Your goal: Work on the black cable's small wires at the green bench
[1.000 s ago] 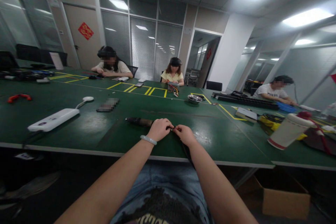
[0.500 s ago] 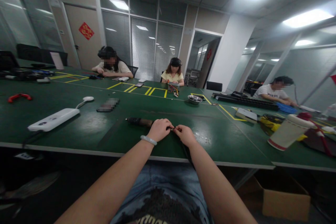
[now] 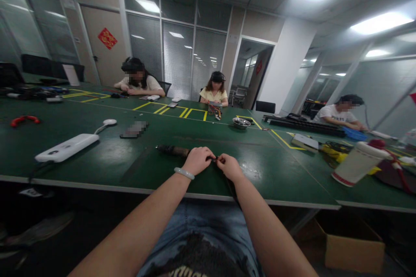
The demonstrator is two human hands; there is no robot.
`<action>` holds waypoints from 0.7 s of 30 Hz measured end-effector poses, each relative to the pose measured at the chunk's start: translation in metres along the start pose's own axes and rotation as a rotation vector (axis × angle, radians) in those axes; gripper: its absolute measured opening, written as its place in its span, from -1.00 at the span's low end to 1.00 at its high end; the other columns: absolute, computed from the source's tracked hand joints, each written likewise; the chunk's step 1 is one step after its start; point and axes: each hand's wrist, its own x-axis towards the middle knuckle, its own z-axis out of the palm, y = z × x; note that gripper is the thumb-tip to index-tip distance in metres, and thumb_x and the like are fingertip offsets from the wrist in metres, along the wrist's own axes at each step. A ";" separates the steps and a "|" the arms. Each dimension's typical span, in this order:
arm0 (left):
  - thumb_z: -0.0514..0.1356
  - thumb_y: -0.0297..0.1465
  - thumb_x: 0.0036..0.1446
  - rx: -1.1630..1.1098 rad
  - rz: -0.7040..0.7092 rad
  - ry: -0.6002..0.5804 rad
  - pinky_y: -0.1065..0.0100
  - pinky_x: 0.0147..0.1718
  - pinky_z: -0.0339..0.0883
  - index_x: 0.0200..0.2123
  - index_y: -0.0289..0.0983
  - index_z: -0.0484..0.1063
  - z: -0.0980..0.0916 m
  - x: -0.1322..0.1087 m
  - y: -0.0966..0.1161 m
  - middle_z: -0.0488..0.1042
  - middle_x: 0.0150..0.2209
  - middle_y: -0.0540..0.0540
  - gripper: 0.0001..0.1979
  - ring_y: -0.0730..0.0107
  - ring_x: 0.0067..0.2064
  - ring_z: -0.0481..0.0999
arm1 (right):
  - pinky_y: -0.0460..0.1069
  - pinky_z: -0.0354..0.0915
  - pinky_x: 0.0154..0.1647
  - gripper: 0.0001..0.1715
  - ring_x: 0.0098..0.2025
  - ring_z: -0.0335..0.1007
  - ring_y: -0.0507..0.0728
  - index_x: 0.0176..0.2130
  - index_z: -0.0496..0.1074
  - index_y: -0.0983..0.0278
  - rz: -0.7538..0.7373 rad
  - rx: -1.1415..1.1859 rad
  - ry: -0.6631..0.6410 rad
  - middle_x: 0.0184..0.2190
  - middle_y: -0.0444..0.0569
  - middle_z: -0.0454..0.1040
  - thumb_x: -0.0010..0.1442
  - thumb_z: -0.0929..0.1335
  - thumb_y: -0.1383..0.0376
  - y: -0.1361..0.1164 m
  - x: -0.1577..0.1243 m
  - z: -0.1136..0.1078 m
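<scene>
A dark corded tool that looks like an electric screwdriver (image 3: 172, 150) lies on the green table, its narrow metal tip pointing left. My left hand (image 3: 199, 159), with a pale bangle at the wrist, is closed over the tool's rear end and hides it. Close beside it, my right hand (image 3: 228, 166) pinches the black cable (image 3: 231, 185) near where it meets the tool. A small dark piece shows between the fingertips of both hands, too small to make out. From there the cable runs down toward the table's front edge.
A white power strip (image 3: 68, 147), a phone (image 3: 133, 130) and red-handled pliers (image 3: 25, 120) lie to the left. Ahead stands a metal bowl (image 3: 241, 123). A white cup (image 3: 359, 162) leans at the right. Three people sit around the table (image 3: 276, 173).
Both hands stay in nearly the same place. The fingertips have shifted slightly, and the bright bit seen between them before now looks darker.
</scene>
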 end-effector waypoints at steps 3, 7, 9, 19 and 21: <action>0.16 -0.40 0.11 -0.004 -0.003 -0.003 0.25 -0.07 0.23 -0.25 -0.11 0.55 -0.001 0.000 0.001 0.51 -0.15 -0.02 -0.82 0.30 -0.11 0.44 | -0.12 0.07 -0.49 -0.84 -0.49 0.30 0.01 -0.35 0.45 0.25 -0.001 0.005 0.002 -0.47 -0.12 0.49 0.13 0.32 0.23 0.001 0.000 0.001; 0.17 -0.40 0.11 -0.001 0.002 0.003 0.25 -0.08 0.24 -0.25 -0.11 0.55 -0.002 0.000 0.002 0.51 -0.15 -0.01 -0.82 0.30 -0.11 0.44 | -0.12 0.07 -0.49 -0.81 -0.49 0.30 0.01 -0.34 0.47 0.24 -0.004 0.011 -0.014 -0.47 -0.12 0.49 0.15 0.32 0.20 -0.001 0.000 -0.001; 0.17 -0.40 0.11 0.000 0.002 0.004 0.25 -0.08 0.24 -0.24 -0.11 0.55 -0.001 0.000 0.001 0.51 -0.15 -0.01 -0.82 0.30 -0.11 0.44 | -0.11 0.07 -0.50 -0.79 -0.50 0.28 0.01 -0.33 0.48 0.24 0.002 0.015 -0.028 -0.48 -0.13 0.48 0.16 0.32 0.17 -0.002 -0.001 -0.002; 0.17 -0.38 0.12 -0.010 0.006 -0.002 0.24 -0.07 0.24 -0.23 -0.10 0.55 0.002 0.001 -0.003 0.50 -0.14 -0.01 -0.82 0.30 -0.11 0.44 | -0.11 0.10 -0.45 -0.79 -0.46 0.30 0.01 -0.35 0.49 0.24 -0.013 0.000 -0.023 -0.45 -0.13 0.49 0.17 0.34 0.16 -0.006 -0.001 -0.007; 0.17 -0.38 0.12 -0.012 0.010 0.001 0.25 -0.08 0.24 -0.23 -0.10 0.55 0.003 0.001 -0.003 0.50 -0.15 0.00 -0.82 0.30 -0.11 0.44 | -0.11 0.11 -0.45 -0.79 -0.46 0.30 0.02 -0.35 0.49 0.23 -0.019 -0.005 -0.018 -0.45 -0.13 0.49 0.17 0.34 0.16 -0.007 -0.001 -0.007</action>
